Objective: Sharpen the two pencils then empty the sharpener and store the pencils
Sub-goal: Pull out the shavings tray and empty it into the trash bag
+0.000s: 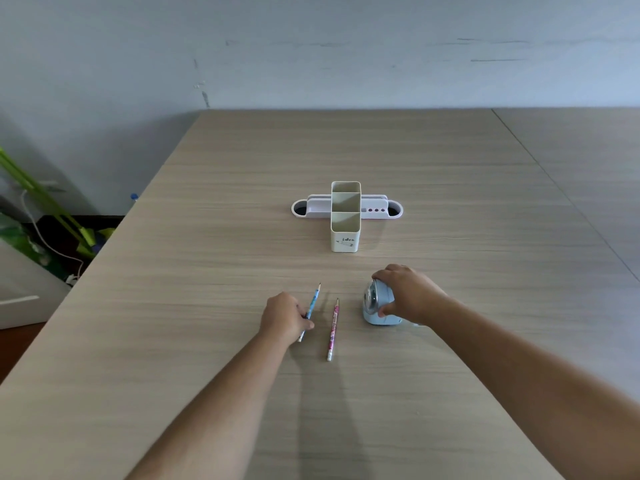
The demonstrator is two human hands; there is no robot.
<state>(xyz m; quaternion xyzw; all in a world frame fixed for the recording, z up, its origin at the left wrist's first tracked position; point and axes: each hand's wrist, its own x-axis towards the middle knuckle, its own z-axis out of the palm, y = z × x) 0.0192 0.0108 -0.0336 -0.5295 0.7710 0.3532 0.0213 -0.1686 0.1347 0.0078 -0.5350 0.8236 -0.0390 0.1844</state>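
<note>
Two pencils lie on the wooden table [207,341], tips pointing away from me. My left hand [284,317] pinches the blue pencil [313,301] near its lower half, the pencil resting on or just above the table. To its right the pink pencil [333,329] lies free. Further right sits a light-blue desk sharpener [375,306]; my right hand [410,292] is clasped over its top and right side, hiding its far side. Behind them stands a cream pencil holder [345,223] with three open compartments.
A white and pink tray-like organizer [381,211] with small holes lies across behind the holder. The table's left edge runs diagonally; beyond it on the floor are green items, a white cable and a white cabinet [20,289]. A grey wall stands behind.
</note>
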